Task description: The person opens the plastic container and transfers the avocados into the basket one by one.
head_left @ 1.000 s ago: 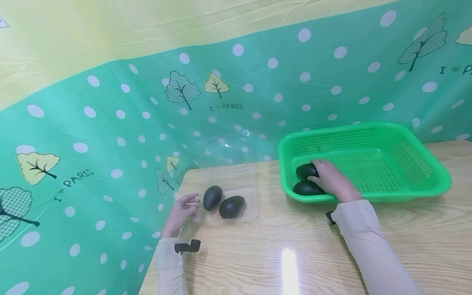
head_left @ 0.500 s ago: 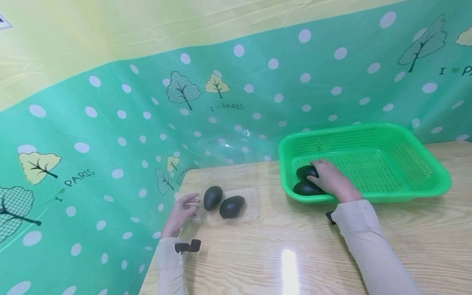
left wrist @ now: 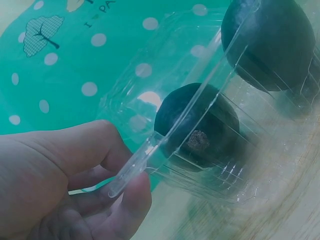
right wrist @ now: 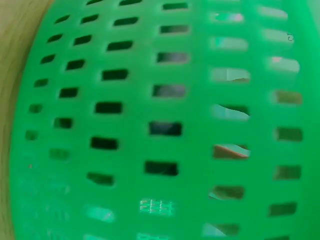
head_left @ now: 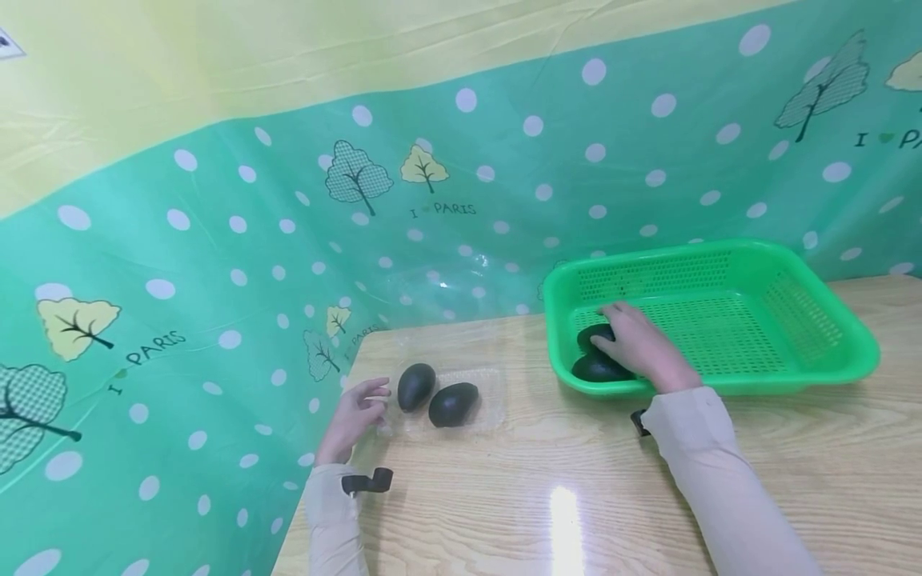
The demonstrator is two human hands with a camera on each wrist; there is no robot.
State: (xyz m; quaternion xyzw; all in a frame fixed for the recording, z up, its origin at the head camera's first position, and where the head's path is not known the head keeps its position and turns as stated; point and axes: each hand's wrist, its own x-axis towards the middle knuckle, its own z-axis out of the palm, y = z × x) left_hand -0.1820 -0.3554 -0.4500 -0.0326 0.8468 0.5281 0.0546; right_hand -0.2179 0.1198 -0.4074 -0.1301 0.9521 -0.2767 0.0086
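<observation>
Fingers of the left hand [head_left: 350,418]: pinched onto the rim [left wrist: 131,172] of the clear box [head_left: 491,400], presumably to steady so light a shell on the desk [head_left: 504,496]. Inside the box: a left avocado [head_left: 415,387] and a right avocado [head_left: 452,405], just beside each other. Behind, upright before the curtain [head_left: 238,224]: the clear lid [head_left: 443,285], apparently tipped back to leave the box open from above. Fingers of the right hand [head_left: 643,346]: spread loosely rather than clenched, over the rear avocado [head_left: 587,338], thumb along the near side; light touch or narrow gap not distinguishable. Inside the green basket [head_left: 720,328]: the rear avocado and the front avocado [head_left: 599,370], lying against each other at the left end, nearest the box, likely for a short reach across. Shallow and wide in form, hence easily entered from above. In the right wrist view: slotted basket wall only, hence no help on the right fingers' hold.
</observation>
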